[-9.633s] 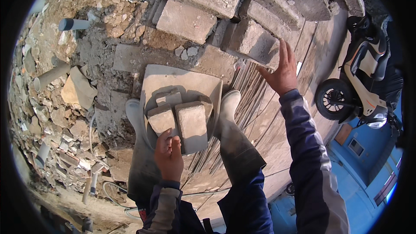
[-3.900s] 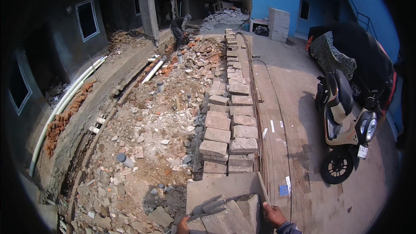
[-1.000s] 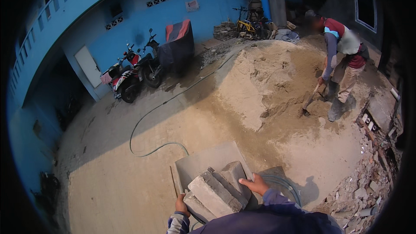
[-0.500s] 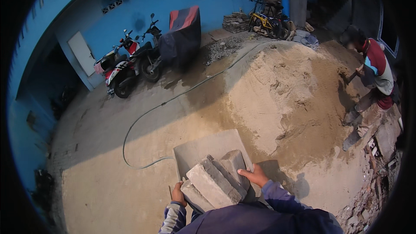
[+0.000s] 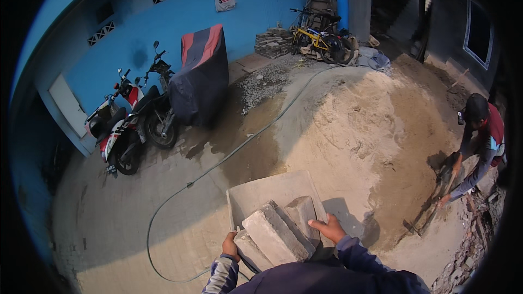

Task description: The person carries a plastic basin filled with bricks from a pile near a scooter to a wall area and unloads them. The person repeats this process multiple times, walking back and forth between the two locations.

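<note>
A pale, dusty open tub (image 5: 267,185) is in front of my body, loaded with several grey concrete blocks (image 5: 275,234) that lie tilted against each other. My left hand (image 5: 230,245) grips the tub's left side, close to the leftmost block. On the opposite side my right hand (image 5: 330,228) clasps the rim, its thumb reaching inward against the right block (image 5: 303,212). The fingers under and outside the rim are partly hidden.
A sand heap (image 5: 354,125) rises ahead right. At far right a co-worker (image 5: 482,136) bends over a long-handled tool (image 5: 436,201) beside rubble (image 5: 471,256). A hose (image 5: 218,164) curves across the ground. Motorbikes (image 5: 131,130), a covered one (image 5: 201,81) and a yellow bicycle (image 5: 313,38) stand farther off.
My view has shifted, with the tub and both hands staying together. The co-worker has moved lower in view and bends with the long-handled tool now nearer the ground.
</note>
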A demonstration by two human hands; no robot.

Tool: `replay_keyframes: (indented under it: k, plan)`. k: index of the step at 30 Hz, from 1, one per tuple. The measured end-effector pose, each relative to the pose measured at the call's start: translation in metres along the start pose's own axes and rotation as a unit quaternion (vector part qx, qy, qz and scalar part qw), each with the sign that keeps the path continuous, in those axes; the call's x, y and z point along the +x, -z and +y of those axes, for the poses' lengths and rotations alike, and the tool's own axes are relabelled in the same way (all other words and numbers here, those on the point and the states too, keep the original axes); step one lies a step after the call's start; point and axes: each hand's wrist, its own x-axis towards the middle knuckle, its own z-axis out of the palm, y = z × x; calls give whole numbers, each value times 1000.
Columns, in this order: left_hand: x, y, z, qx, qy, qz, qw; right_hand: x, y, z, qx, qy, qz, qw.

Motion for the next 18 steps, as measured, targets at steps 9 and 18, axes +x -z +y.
replay_keyframes:
  k: [9, 18]
  plan:
    - [262, -117, 197, 21, -8, -8, 1000, 335, -72, -92, -29, 19, -16, 999]
    - [449, -209, 363, -8, -9, -15, 1000, 606, -114, -224, -36, -10, -66, 997]
